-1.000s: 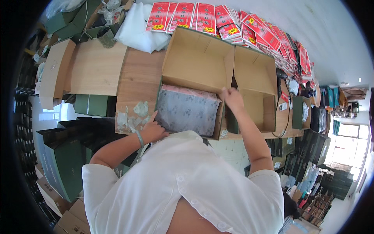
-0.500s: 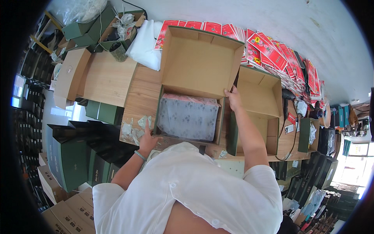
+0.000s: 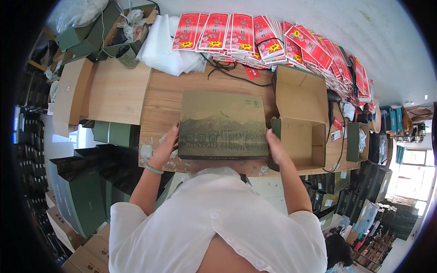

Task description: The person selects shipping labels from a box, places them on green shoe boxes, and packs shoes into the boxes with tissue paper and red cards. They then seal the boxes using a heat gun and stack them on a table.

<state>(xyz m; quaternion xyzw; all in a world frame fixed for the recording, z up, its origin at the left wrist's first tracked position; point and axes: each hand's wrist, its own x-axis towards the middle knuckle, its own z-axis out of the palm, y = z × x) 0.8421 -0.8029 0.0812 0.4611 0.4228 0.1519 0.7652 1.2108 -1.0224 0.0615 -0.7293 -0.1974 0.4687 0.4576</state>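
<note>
A dark olive-green shoe box (image 3: 223,123) with a landscape printed on its closed lid lies in front of me on the wooden table (image 3: 164,93). My left hand (image 3: 168,143) is at its left side, fingers along the edge. On the opposite side my right hand (image 3: 276,146) holds the box's right edge, so the box sits between both palms. Just right of that hand stands another green box (image 3: 300,100), lid raised, its brown inside bare. What the closed box contains is hidden.
Red printed packets (image 3: 241,34) are piled along the table's back, beside white plastic wrapping (image 3: 164,43). A black cable (image 3: 236,78) runs before them. An open brown carton (image 3: 73,88) stands at left; stacked green boxes (image 3: 86,195) are below it.
The shoe box's lid has come down over the patterned wrapping inside. My right hand has moved from the raised lid to the box's right side; my left has moved up against its left side.
</note>
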